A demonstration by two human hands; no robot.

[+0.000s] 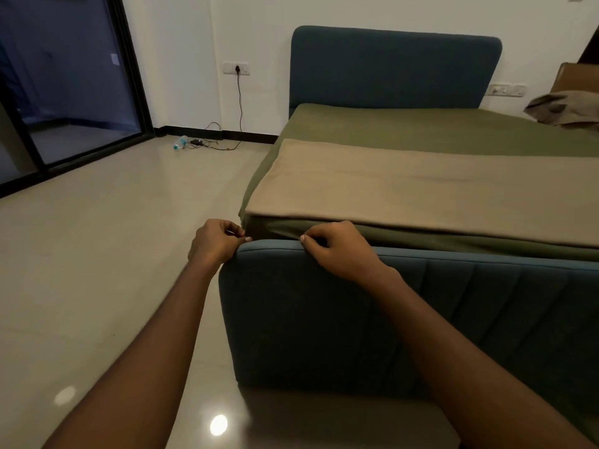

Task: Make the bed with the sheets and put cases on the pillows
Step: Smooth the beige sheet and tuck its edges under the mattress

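Note:
A green sheet [421, 128] covers the mattress of a bed with a blue headboard [389, 69] and blue footboard [324, 312]. A tan sheet [405, 189] lies flat over the near half of the bed. My left hand [214, 243] is at the near left corner of the mattress, fingers pinched on the green sheet's edge just above the footboard. My right hand [337, 251] rests on the footboard's top edge, fingers curled on the green sheet where it meets the footboard. A crumpled brownish cloth or pillow [564, 110] lies at the far right of the bed.
Glossy tiled floor [113, 238] stretches to the left of the bed. A plastic bottle [180, 142] and a charger with cables [207, 143] lie by the wall under a socket [236, 68]. A dark glass sliding door [64, 76] fills the left side.

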